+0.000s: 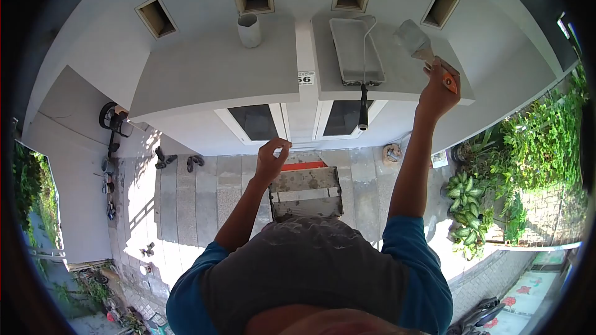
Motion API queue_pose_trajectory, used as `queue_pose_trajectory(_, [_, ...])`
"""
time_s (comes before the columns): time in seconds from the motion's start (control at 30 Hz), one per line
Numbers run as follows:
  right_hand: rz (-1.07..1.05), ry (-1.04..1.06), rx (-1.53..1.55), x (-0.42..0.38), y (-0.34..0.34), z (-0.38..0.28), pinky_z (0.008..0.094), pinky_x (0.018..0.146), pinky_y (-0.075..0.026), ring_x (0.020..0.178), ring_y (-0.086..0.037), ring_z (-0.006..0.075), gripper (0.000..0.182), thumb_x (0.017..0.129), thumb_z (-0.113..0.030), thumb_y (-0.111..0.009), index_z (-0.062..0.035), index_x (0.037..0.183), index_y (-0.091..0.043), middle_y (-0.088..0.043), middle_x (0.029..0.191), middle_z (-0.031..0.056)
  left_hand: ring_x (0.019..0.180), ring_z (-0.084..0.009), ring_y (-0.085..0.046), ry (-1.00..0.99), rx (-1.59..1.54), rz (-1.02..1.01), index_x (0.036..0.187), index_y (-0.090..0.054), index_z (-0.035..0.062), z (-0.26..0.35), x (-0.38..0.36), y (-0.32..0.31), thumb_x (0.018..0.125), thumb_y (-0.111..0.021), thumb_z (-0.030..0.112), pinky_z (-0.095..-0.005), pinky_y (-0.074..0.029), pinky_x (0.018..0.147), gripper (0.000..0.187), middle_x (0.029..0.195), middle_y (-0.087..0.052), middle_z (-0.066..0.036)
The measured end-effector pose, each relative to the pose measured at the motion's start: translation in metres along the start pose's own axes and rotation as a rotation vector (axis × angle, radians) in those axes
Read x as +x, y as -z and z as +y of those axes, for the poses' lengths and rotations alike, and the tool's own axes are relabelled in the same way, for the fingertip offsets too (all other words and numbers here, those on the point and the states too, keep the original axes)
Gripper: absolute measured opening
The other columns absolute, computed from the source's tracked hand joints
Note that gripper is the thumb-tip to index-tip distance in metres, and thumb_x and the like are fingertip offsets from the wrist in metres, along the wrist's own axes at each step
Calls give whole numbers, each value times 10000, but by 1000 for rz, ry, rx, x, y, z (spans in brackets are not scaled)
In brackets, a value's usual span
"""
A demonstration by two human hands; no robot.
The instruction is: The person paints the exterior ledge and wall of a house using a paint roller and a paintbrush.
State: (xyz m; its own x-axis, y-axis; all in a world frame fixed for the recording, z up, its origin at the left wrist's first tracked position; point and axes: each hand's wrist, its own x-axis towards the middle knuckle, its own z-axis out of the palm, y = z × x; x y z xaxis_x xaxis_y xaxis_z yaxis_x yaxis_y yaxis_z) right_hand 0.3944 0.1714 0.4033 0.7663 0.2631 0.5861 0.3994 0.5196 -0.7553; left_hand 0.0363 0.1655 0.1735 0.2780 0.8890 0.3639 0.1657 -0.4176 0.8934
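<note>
The right hand [440, 90] has its grip closed around a paintbrush [417, 43] over the ledge [392, 68], right of the roller tray [351, 46], while the left hand [271, 160] curls loosely (whether its fingertips meet, I cannot tell).

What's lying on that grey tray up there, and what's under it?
A roller frame lies over the tray, its black grip jutting past the front edge of the ledge. The tray covers whatever is directly beneath it, so I can't tell.
</note>
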Motion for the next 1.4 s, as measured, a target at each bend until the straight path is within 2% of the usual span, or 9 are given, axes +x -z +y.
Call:
queue_pose_trajectory(0.2, [81,-628,270,-69,64,76,322,821,-654,885,-717,298,200,908,-21,-682,93,1046,-591,-639,1032,187,992,-232,-680,102,65,-259,1053,-670,6,-21,-9,-38,911,-651,104,-360,-516,889,173,1022,-711,-111])
queue_pose_trajectory(0.3, [94,-725,375,-79,79,101,349,861,-643,923,-710,310,219,932,-38,-654,95,1078,-558,-625,1051,197,1087,-309,-649,179,163,-380,1132,-658,15,-60,-27,-46,893,-683,225,-422,-474,967,320,1106,-690,-156])
queue_pose_trajectory(0.4, [68,-735,410,-70,83,109,355,877,-635,964,-701,319,221,948,-60,-636,93,1082,-550,-611,1067,202,1286,-328,-505,294,619,-581,1308,-557,34,-110,-64,-49,906,-638,462,-512,-297,1097,593,1314,-583,-163])
queue_pose_trajectory(0.67, [34,-805,499,-54,107,126,367,905,-617,1003,-692,352,215,973,-77,-595,72,1119,-545,-599,1110,205,1298,-347,-505,439,647,-708,1367,-530,43,-112,-68,-40,880,-634,518,-542,-287,1113,688,1335,-588,-198])
queue_pose_trajectory(0.77, [-2,-824,517,-58,117,132,377,909,-610,1011,-690,363,214,978,-80,-586,58,1138,-551,-604,1120,205,1249,-354,-559,425,506,-646,1346,-547,37,-108,-52,-40,915,-633,454,-499,-367,1082,606,1299,-618,-204])
queue_pose_trajectory(0.87, [-49,-817,526,-60,123,132,386,926,-598,1037,-686,353,200,993,-79,-555,45,1150,-556,-623,1110,195,1113,-234,-639,488,140,-604,1307,-571,14,-95,-27,-47,960,-633,388,-371,-500,940,515,1231,-664,-165])
queue_pose_trajectory(1.03, [-51,-833,596,-54,128,132,362,866,-604,1003,-695,349,174,982,-99,-590,-2,1122,-556,-633,1086,162,1217,-263,-580,610,-174,-722,1440,-407,41,-60,40,-88,1019,-490,519,-408,-460,985,643,1329,-600,-170])
queue_pose_trajectory(1.2, [-55,-793,599,-47,131,144,353,860,-592,1038,-682,338,201,989,-129,-587,-8,1145,-551,-630,1113,166,1272,-279,-538,837,-834,-572,1511,-301,83,7,112,-131,1010,-382,626,-493,-427,1014,744,1390,-552,-162])
queue_pose_trajectory(1.4, [13,-804,622,-49,136,143,374,863,-577,1047,-674,343,184,976,-126,-606,-31,1131,-581,-643,1085,132,1028,-273,-636,957,-1123,-507,1254,-536,88,61,165,-167,983,-529,563,-434,-524,896,547,1120,-642,-130])
